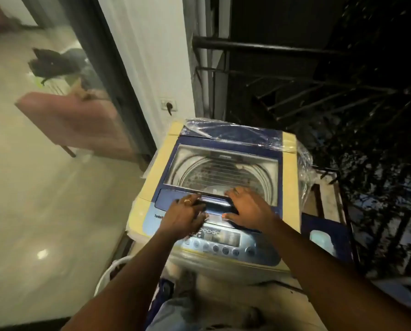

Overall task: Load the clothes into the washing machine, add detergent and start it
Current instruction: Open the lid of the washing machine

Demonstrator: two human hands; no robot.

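A cream and blue top-loading washing machine (152, 173) stands in front of me. Its blue lid (226, 144) has a clear window, and the steel drum (223, 173) shows through it with no clothes visible inside. My left hand (187, 211), with a ring on one finger, curls on the left end of the dark lid handle (216, 205). My right hand (245, 209) grips the handle's right end, fingers over the top and thumb at the front. The control panel (223, 240) with its round buttons lies just below my hands. No detergent can be made out.
A white basket rim (111, 271) and some blue cloth (165, 295) sit low at the machine's left front. A blue object (323, 235) stands to its right. Black metal railing (295, 75) closes the right side. A glass door (56, 115) and a wall socket (168, 105) are on the left.
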